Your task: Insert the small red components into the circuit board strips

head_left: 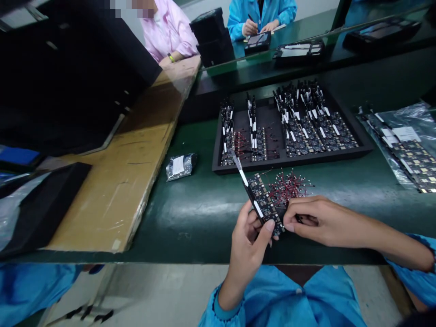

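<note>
1. Green bench (190,213): both hands work just above its near edge.
2. The left hand (247,247) is clamped on a dark board (264,202), thumb on the near end, fingers behind; the board tilts up and away, with a white-tagged strip running on toward the tray.
3. The right hand (315,220) has its fingers pinched together at the board's near right corner, touching it; what sits between the fingertips is too small to tell.
4. A heap of red wires (289,186) lies on the bench just beside the board, under the right fingers.
5. A black tray (361,147) sits beyond the hands, holding rows of boards, thickest on its right half.
6. A small foil bag (180,165) lies left of the tray, near a sheet of cardboard (129,181).
7. A clear bag (407,145) of boards lies at far right.
8. Across the bench, a person in pink (170,32) and one in blue (260,16) sit at work.
</note>
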The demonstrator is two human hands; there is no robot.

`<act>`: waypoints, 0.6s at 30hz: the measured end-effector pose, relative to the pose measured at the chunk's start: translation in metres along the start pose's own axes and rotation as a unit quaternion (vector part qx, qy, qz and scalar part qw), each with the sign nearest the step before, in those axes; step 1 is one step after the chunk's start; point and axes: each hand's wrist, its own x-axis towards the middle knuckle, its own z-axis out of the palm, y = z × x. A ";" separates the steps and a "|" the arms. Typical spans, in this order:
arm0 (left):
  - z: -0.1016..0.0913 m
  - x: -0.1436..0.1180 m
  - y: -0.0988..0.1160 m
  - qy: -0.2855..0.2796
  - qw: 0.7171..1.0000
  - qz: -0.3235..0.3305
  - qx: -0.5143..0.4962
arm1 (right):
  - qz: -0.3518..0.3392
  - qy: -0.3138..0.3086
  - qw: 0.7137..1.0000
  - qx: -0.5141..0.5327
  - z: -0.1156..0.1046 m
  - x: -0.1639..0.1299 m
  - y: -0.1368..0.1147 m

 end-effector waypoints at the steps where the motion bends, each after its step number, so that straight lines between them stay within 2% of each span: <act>1: 0.000 0.000 0.000 -0.001 1.000 0.000 0.003 | -0.006 -0.004 1.000 0.008 0.000 0.001 0.001; 12: 0.001 -0.001 0.002 -0.002 1.000 0.000 0.002 | -0.031 0.026 0.999 0.026 0.006 0.002 0.010; 18: 0.002 -0.001 0.002 0.004 1.000 -0.022 0.008 | -0.015 0.020 0.998 0.051 0.008 0.002 0.015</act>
